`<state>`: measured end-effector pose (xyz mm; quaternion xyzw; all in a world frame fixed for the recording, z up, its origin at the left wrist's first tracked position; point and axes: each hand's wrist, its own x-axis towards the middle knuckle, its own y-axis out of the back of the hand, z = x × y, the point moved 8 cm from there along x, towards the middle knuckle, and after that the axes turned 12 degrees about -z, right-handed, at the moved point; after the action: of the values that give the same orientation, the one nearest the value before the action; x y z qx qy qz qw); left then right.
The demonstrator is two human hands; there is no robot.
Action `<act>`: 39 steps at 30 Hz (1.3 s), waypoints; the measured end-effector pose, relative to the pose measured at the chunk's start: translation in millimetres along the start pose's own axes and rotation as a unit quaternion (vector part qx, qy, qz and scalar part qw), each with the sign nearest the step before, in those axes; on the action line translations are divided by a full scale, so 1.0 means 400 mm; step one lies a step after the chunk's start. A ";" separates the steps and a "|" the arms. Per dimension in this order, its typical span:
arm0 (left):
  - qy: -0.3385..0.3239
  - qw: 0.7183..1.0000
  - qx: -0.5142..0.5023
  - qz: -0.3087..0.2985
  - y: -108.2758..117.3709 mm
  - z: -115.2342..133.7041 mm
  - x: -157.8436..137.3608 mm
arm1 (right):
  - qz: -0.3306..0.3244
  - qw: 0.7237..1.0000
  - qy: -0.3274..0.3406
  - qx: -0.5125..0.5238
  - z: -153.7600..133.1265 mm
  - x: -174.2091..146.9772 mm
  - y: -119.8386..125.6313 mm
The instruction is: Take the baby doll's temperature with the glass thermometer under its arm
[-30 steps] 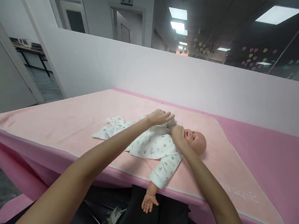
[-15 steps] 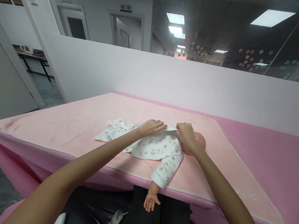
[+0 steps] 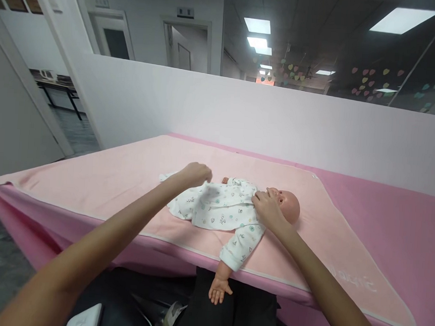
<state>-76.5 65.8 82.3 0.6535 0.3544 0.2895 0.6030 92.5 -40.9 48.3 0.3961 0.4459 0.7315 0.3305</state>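
Observation:
A baby doll (image 3: pixel 289 206) lies on its back, head to the right, dressed in a white printed baby top (image 3: pixel 219 210). Its near arm (image 3: pixel 221 285) hangs over the table's front edge, and its other hand (image 3: pixel 225 180) shows at the far side. At the neck, my right hand (image 3: pixel 268 209) pinches the top's collar, close to the doll's chin. Above the doll's legs is my left hand (image 3: pixel 197 174), slightly blurred, its fingers curled in. No cloth shows in the left fingers. The doll's legs are partly hidden behind my left forearm.
A peach towel mat (image 3: pixel 108 175) covers much of the pink-draped table (image 3: pixel 396 220). Behind it runs a white low wall (image 3: pixel 243 110) with glass above. Below the front edge lie a white flat device (image 3: pixel 84 318) and a see-through container (image 3: pixel 170 319).
My left hand has moved left, off the chest, and its fingers have curled. My right hand stays at the collar. The doll's face and far hand are now visible, the cloth lies flatter.

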 end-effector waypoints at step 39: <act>0.109 0.972 -0.187 -0.088 -0.213 0.094 0.285 | 0.057 0.360 -0.199 0.910 0.250 -0.145 -0.245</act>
<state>10.4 138.2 -12.0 0.4599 0.4131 0.3662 0.6955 219.7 -12.7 -29.0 0.6141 0.7376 -0.2023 -0.1949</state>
